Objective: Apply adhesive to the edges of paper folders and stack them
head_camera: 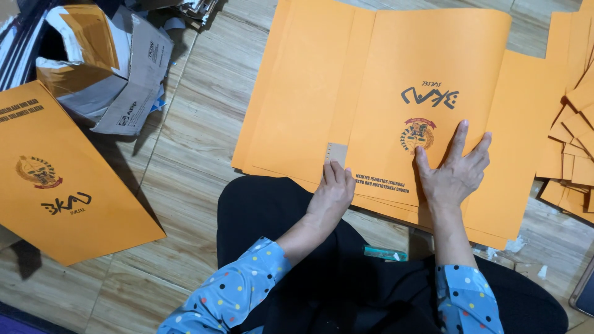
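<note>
A large orange paper folder [427, 68] with a printed emblem lies on top of a stack of orange sheets [297, 99] on the wood-pattern floor. My right hand [455, 170] rests flat on the folder, fingers spread, just right of the emblem. My left hand [331, 192] presses at the folder's left edge, fingertips touching a small tan paper tab [336, 152]. Both sleeves are blue with coloured dots. A small teal stick-like object [385, 253] lies on my black-clad lap.
A finished orange folder [62, 179] lies at the left. Behind it stands a torn cardboard box [108, 62]. A fanned pile of small orange pieces [575, 124] sits at the right edge. Paper scraps dot the floor at the lower right.
</note>
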